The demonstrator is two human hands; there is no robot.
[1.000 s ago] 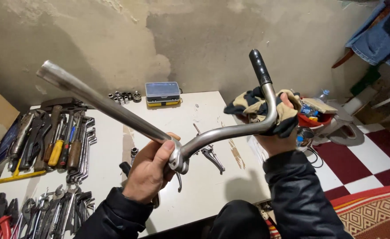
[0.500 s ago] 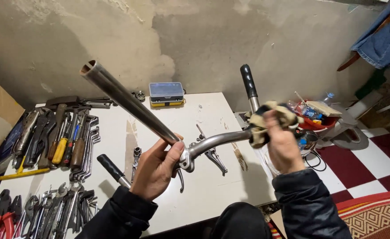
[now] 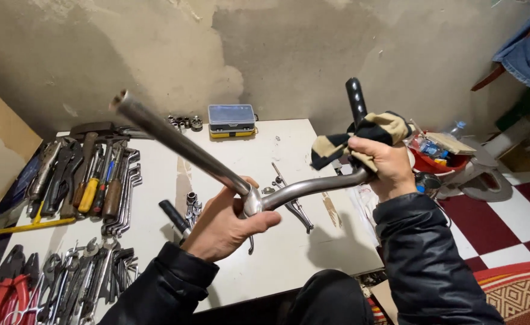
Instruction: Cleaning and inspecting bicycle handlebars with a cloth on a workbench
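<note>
My left hand (image 3: 226,225) has its fingers curled tight around the middle joint of a metal handlebar (image 3: 301,188), held up in the air above the white bench (image 3: 289,259), with its long stem (image 3: 175,141) slanting up to the left. My right hand (image 3: 382,165) has its fingers closed on a tan and dark striped cloth (image 3: 361,135), pressed around the bar's right bend just below the black grip (image 3: 356,101). Pliers, wrenches and screwdrivers (image 3: 90,180) lie in rows on the bench to my left, and a small blue box (image 3: 232,117) sits by the wall.
</note>
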